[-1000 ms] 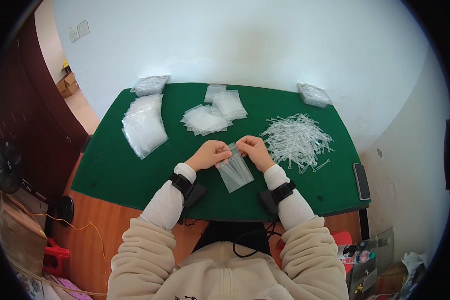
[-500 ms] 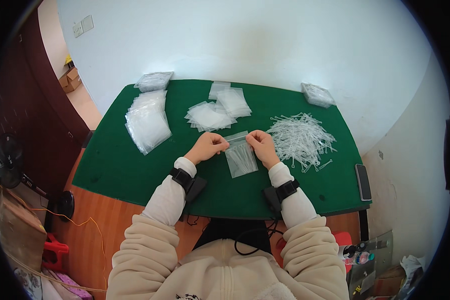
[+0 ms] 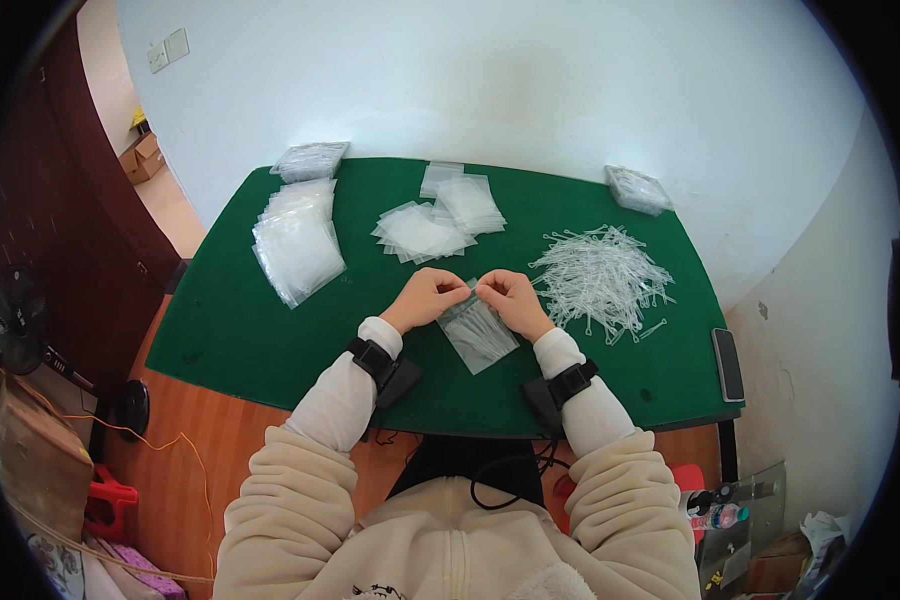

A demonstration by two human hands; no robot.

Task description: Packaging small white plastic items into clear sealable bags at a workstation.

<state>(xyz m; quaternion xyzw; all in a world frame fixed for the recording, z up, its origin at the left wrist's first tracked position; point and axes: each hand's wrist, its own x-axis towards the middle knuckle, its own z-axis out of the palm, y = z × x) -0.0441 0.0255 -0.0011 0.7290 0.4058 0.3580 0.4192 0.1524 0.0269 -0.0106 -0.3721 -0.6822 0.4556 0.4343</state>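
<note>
A clear zip bag [image 3: 478,335] with several slim transparent sticks inside lies tilted on the green table in front of me. My left hand [image 3: 428,298] pinches its top edge between thumb and fingers. Close beside it, my right hand [image 3: 515,301] pinches the same edge, the two sets of fingertips almost meeting. To the right spreads a loose pile of clear looped plastic sticks [image 3: 605,280]. Beyond my hands lie flat zip bags [image 3: 425,230] in overlapping heaps.
On the left of the green table [image 3: 220,330] fans a row of clear bags [image 3: 298,245]. Stacks of filled bags stand at the far left [image 3: 310,162] and far right [image 3: 638,190] corners. A phone [image 3: 727,365] rests by the right edge.
Both hands have come together along the bag's top edge, the left moving right and the right moving left. The bag has turned and shifted slightly nearer me.
</note>
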